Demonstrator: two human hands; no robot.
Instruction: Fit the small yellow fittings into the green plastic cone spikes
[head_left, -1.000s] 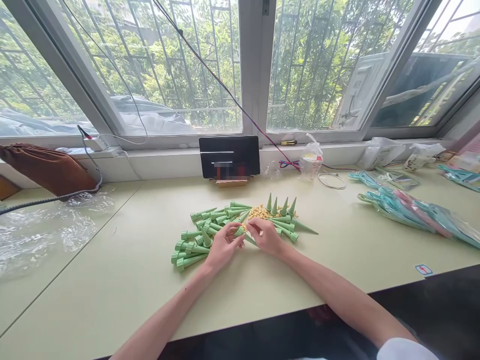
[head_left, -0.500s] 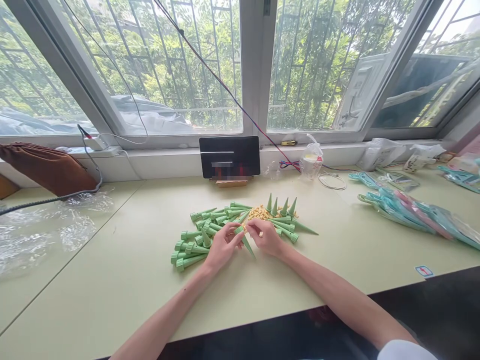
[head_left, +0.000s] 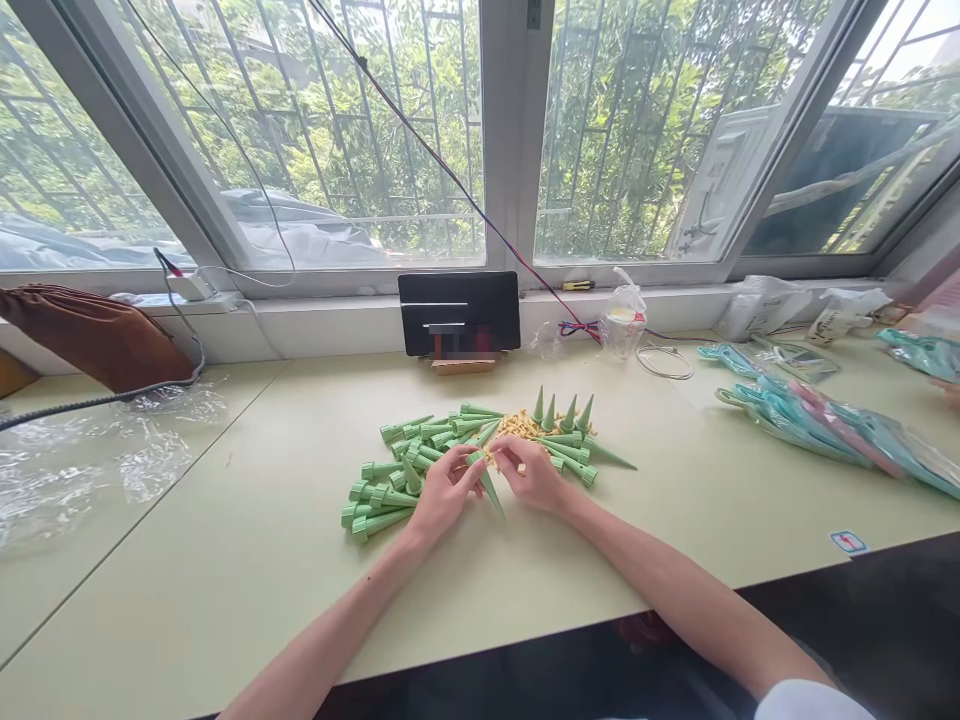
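Note:
My left hand [head_left: 448, 490] is closed on a green cone [head_left: 490, 487], whose ribbed cap end is up at the fingers and whose tip points down to the right. Close beside the cap, my right hand [head_left: 531, 474] has its fingers pinched; what they hold is too small to make out. Behind both hands lies a heap of small yellow pieces [head_left: 519, 427]. Several green cones [head_left: 386, 494] are piled left of my left hand. To the right, more cones [head_left: 574, 462] lie flat, and several stand point up [head_left: 568, 413] beside the yellow heap.
A black tablet [head_left: 460, 313] leans on a stand by the window. Turquoise and pink bagged items [head_left: 817, 420] lie at the right, near a coiled white cable [head_left: 664, 363] and a bagged cup [head_left: 623, 318]. A brown pouch [head_left: 97, 335] and clear plastic wrap [head_left: 90, 460] are at the left.
The held green cone has shifted slightly left, its tip too. My hands have barely moved. At the far right edge, part of another person's hand has come into view.

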